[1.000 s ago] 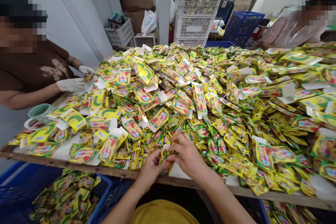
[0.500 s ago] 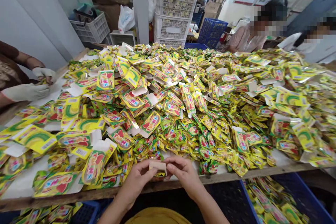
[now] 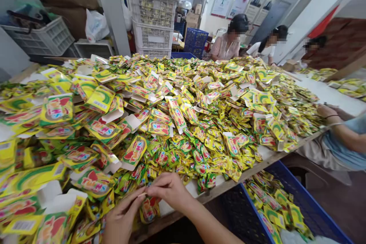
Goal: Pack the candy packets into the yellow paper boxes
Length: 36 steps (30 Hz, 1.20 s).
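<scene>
Both my hands are together at the near edge of the table, around a small yellow-green candy carton (image 3: 149, 210) with colourful letters on its face. My left hand (image 3: 122, 215) has its thumb and fingers closed at the carton's upper left end. The fingertips of my right hand (image 3: 170, 191) are pinched at the same upper end, and they partly hide it. Right behind my hands rises a heap of small yellow-green candy packets (image 3: 183, 146). Similar cartons (image 3: 134, 152), some with white flaps standing open, lie over and beside the packets.
Below the table edge at right, a blue crate (image 3: 309, 206) holds more cartons. White crates (image 3: 154, 19) are stacked beyond the table. A co-worker's arm (image 3: 331, 116) reaches onto the table at right; other people (image 3: 225, 45) sit at the far side.
The view has swung to the right. The carton now shows its printed face instead of its pale end, and my right fingers have come over to its top beside my left fingers.
</scene>
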Tool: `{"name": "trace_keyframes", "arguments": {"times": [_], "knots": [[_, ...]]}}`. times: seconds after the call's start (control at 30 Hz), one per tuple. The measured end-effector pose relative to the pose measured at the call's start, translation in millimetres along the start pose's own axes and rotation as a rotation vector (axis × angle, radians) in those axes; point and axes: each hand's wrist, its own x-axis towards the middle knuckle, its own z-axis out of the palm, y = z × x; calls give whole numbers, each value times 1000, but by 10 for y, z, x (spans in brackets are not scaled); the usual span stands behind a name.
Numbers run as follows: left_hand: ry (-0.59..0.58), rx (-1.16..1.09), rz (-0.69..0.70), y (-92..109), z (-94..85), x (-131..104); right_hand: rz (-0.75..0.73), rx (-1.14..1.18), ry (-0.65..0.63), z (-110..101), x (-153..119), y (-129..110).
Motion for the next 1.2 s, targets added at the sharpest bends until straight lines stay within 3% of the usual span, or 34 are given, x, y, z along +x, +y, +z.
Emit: {"name": "trace_keyframes", "arguments": {"times": [0.17,0.27,0.37,0.57,0.7,0.83,0.97,1.03,1.1,1.13,1.2], "knots": [[-46,-27,56,11,-8,22,89,-51,97,51,-7,68],[-96,69,131,92,-40,50,-26,-143,140,58,-39,52],[-123,200,328,57,-111,36,-152,-152,143,50,-126,49],[-20,284,615,-88,-160,-53,-255,-136,137,48,-244,16],[-167,306,832,-50,-202,-85,-415,-316,89,55,-336,35],[-223,355,914,-128,-215,-135,-573,-496,79,56,-522,146],[-204,295,807,-172,-103,-154,-508,-525,80,-71,-364,45],[-98,229,636,-74,-121,-178,-443,-616,245,-172,-92,-78],[-68,160,435,82,-292,-243,-338,-841,396,-266,210,-170],[-135,153,333,153,-446,-295,-290,-952,410,-304,337,-190],[-388,220,123,200,-873,-438,-258,-1065,383,-368,498,-177]]}}
